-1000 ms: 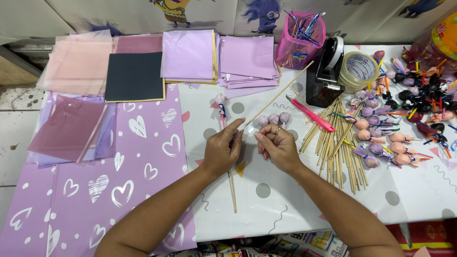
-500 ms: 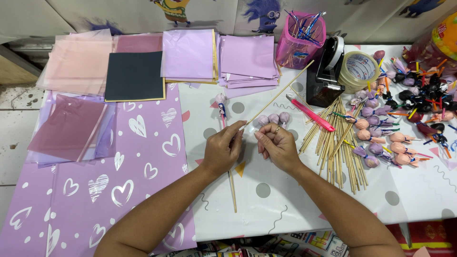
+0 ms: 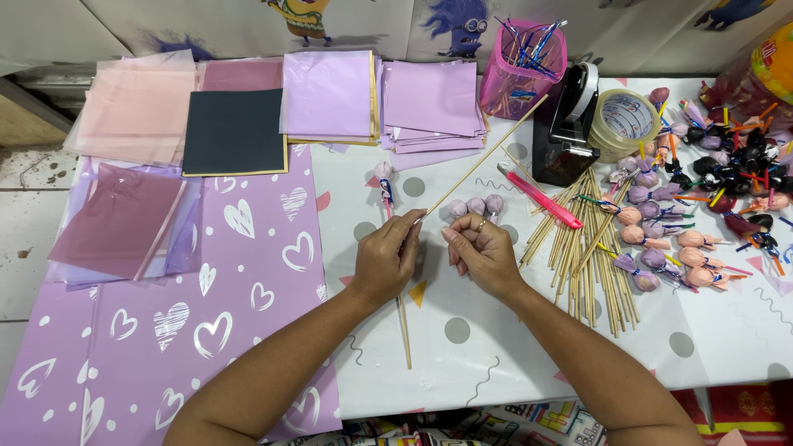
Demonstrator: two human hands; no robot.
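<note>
Bench point(image 3: 496, 347): white cover with grey dots, set against a wall with cartoon pictures.

Wrapping sheet point(image 3: 165, 330): lilac with white hearts, spread flat over the bench's left part.

Paper stacks point(image 3: 330, 95): pink, black and lilac squares in a row along the far edge.

Stick pile point(image 3: 591, 248): loose wooden sticks, right of the hands, beside wrapped lollipops point(image 3: 661, 239).

Tape holder point(image 3: 570, 124) and pink pen cup point(image 3: 520, 70): far right of centre.

Long stick point(image 3: 487, 157): held up off the bench, its long axis slanting from the left hand away and to the right, towards the pen cup.

Left hand point(image 3: 386, 260): fingers curled, pinching the stick's near end; nearer hand to it.

Right hand point(image 3: 481, 252): loosely closed just beside the left; contents cannot be told.

Second stick point(image 3: 404, 330): flat on the bench, under the left wrist.
</note>
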